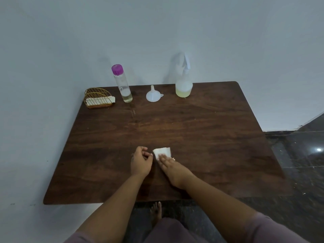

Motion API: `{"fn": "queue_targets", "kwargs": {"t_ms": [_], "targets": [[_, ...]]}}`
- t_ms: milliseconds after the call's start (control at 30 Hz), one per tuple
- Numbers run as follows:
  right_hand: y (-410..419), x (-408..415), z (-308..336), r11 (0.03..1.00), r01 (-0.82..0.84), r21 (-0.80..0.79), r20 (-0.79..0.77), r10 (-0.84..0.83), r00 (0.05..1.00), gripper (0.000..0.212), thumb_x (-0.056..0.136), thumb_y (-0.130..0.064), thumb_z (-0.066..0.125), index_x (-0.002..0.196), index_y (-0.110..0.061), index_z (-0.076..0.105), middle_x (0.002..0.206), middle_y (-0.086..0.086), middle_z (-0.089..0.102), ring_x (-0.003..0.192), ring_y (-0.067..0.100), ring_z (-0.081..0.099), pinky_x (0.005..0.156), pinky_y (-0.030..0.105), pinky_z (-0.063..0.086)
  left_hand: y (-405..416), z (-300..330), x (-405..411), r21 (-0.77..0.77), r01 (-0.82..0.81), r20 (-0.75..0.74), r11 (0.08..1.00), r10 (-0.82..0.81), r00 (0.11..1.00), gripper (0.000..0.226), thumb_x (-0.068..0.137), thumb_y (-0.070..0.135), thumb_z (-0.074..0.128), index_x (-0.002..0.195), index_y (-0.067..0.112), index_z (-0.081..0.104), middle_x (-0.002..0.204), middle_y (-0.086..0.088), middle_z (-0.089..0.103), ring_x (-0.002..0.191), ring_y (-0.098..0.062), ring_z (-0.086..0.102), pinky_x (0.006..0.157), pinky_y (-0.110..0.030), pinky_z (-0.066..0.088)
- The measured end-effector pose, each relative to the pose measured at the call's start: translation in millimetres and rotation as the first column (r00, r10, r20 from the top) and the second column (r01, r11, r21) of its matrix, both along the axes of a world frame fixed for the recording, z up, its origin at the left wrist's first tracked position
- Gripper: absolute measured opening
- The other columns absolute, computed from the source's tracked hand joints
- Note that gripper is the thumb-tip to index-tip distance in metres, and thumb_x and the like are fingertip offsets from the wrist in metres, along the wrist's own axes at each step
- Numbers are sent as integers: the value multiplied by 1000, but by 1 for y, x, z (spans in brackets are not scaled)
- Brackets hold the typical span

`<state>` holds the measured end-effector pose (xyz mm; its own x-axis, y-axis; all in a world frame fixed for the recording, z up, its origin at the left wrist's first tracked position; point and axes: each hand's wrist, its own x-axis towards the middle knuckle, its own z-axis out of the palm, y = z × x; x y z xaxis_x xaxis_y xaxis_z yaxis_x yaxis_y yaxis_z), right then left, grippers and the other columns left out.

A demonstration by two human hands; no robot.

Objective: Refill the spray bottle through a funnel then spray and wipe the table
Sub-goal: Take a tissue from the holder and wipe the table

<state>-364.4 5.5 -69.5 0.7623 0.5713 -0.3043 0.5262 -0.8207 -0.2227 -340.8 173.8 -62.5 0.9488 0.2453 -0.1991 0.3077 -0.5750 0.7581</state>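
Note:
A folded white tissue [162, 152] lies flat on the dark wooden table [219, 137] near its front edge. My right hand [172, 166] presses on the tissue's near edge with flat fingers. My left hand [141, 161] rests just left of it, fingers loosely curled, holding nothing. At the back stand the white spray bottle [184, 85] with pale yellow liquid in its base, a small white funnel [152, 95] standing wide end down, and a tall clear refill bottle [122, 85] with a purple cap.
A gold wire napkin holder [98, 98] with white tissues sits at the table's back left corner. The table stands against a pale wall. Dark tiled floor [298, 163] lies to the right, and a bare foot shows under the front edge.

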Motion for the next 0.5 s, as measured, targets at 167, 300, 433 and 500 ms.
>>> {"fn": "queue_targets", "kwargs": {"t_ms": [167, 300, 433, 500], "targets": [[-37, 66, -2, 965, 259, -48, 140, -250, 958, 52, 99, -9, 30, 149, -2, 19, 157, 17, 21, 143, 31, 25, 116, 39, 22, -6, 0, 26, 16, 65, 19, 998, -65, 998, 24, 85, 17, 69, 103, 22, 54, 78, 10, 57, 63, -3, 52, 71, -25, 46], [-93, 94, 8, 775, 632, 9, 185, -623, 760, 23, 94, -13, 48, 116, -7, 53, 119, 11, 56, 109, 29, 54, 87, 38, 47, -7, -1, 43, 26, 107, -2, 994, -107, 994, 24, 87, 17, 68, 105, 23, 53, 82, 10, 58, 65, -4, 52, 67, -19, 41], [-87, 75, -3, 623, 773, 119, 210, -777, 594, 28, 91, -27, 59, 104, -3, 59, 103, 15, 61, 97, 33, 57, 78, 41, 47, -2, -1, 58, 45, 106, -1, 993, -106, 994, 24, 87, 18, 67, 107, 21, 55, 84, 8, 59, 68, -4, 54, 70, -24, 46], [-63, 56, -9, 661, 738, 136, 225, -746, 627, 29, 83, -28, 69, 95, -2, 63, 88, 16, 62, 85, 37, 58, 70, 40, 48, 1, 2, 64, 48, 101, -12, 994, -101, 995, 24, 87, 18, 67, 108, 20, 55, 87, 6, 60, 70, -5, 55, 71, -24, 46]]}}
